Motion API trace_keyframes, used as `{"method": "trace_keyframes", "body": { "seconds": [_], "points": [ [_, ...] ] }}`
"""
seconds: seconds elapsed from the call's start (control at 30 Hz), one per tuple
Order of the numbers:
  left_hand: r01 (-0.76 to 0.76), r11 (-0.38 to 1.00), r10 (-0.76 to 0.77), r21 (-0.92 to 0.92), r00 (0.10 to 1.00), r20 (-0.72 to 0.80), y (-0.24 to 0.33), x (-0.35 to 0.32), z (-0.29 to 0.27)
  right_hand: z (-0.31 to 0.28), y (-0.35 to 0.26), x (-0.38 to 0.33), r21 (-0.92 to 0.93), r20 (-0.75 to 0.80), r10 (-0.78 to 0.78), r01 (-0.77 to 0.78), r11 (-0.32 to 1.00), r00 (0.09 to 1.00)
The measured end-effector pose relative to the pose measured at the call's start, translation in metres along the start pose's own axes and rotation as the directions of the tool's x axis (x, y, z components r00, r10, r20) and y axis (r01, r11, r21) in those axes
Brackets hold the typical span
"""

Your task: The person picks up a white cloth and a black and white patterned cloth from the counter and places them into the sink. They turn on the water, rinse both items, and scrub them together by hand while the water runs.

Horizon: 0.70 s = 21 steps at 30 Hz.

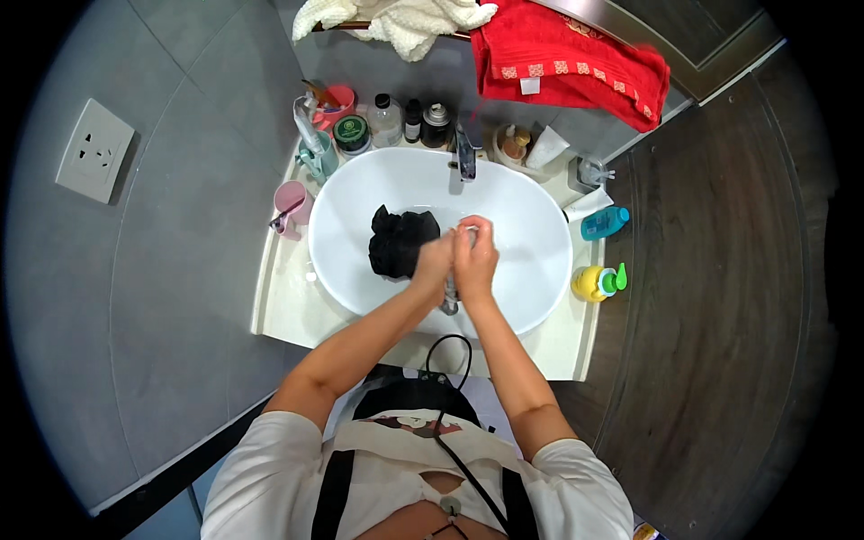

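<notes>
Black cloth (400,241), wet-looking and bunched, lying in the white basin (531,225) at frame centre, just left of both hands. Washing seemingly midway; no suds or running water visible. Left hand (434,261) and right hand (474,256) pressed together above the basin, fingers curled round something small and pale, too blurred to name. Forearms rising from the lower edge, converging.

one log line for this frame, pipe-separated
left hand + right hand: pressed together, wringing small grey cloth | over white basin | black garment in basin, left of hands | tap behind
</notes>
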<state>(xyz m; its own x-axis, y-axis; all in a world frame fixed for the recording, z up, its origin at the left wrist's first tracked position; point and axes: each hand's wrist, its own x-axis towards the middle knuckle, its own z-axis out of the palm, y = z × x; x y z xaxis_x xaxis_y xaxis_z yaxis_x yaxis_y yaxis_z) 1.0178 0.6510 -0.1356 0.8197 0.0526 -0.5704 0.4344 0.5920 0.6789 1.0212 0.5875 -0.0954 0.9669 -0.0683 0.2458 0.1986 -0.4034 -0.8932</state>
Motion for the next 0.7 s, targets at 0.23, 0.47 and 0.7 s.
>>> {"method": "trace_keyframes", "body": {
  "seconds": [0.23,0.47,0.7],
  "points": [
    [0.127,0.987,-0.135,0.099,0.988,0.078,0.009,-0.043,0.013,-0.007,0.047,0.023,-0.155,0.02,0.193,-0.188,0.97,0.981],
    [-0.173,0.983,0.185,-0.066,0.908,0.376,0.041,-0.003,-0.065,-0.056,0.063,0.025,0.344,0.482,0.405,-0.593,0.729,0.777],
    [-0.321,0.829,0.162,0.457,0.921,0.354,0.032,0.003,-0.059,-0.071,0.062,0.024,0.033,0.622,0.253,-0.347,0.937,0.741]
  ]
}}
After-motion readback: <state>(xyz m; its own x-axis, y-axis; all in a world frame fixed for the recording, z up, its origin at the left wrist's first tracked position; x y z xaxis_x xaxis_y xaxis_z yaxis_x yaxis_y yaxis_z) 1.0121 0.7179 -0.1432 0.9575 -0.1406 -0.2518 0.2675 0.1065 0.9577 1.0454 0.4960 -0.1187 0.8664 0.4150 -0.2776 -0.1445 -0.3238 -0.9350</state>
